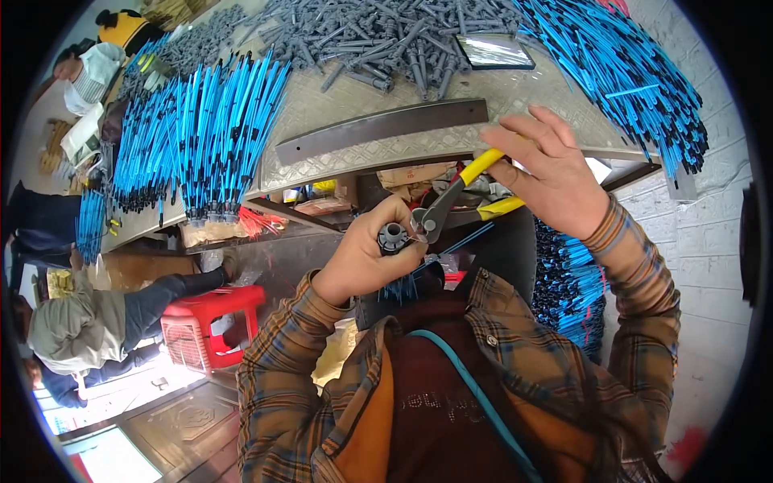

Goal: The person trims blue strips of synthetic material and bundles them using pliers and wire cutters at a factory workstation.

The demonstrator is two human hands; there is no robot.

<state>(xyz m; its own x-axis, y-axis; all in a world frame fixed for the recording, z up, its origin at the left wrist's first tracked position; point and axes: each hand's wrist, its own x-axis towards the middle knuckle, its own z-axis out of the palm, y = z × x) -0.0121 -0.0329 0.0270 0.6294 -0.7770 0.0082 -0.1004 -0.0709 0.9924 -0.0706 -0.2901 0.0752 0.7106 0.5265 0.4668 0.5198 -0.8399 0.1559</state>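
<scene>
My left hand (pixel 369 251) is closed around a dark grey cylindrical plastic part (pixel 393 238), its hollow ribbed end facing up. Beside that end sit the jaws of yellow-handled cutting pliers (pixel 444 206), next to my left fingertips. Whether the jaws bite on anything is too small to tell. My right hand (pixel 555 173) holds the pliers by the upper yellow handle, between thumb and fingers, with its other fingers stretched out. The lower yellow handle (pixel 501 207) stands apart from the upper one, below my right palm.
A dark flat bar (pixel 382 131) lies along the near edge of the table (pixel 310 101). Behind it are heaped grey plastic parts (pixel 378 36). Bundled blue tubes (pixel 225 129) lie left, more blue tubes (pixel 620 64) right. A red stool (pixel 211 318) and other people are at left.
</scene>
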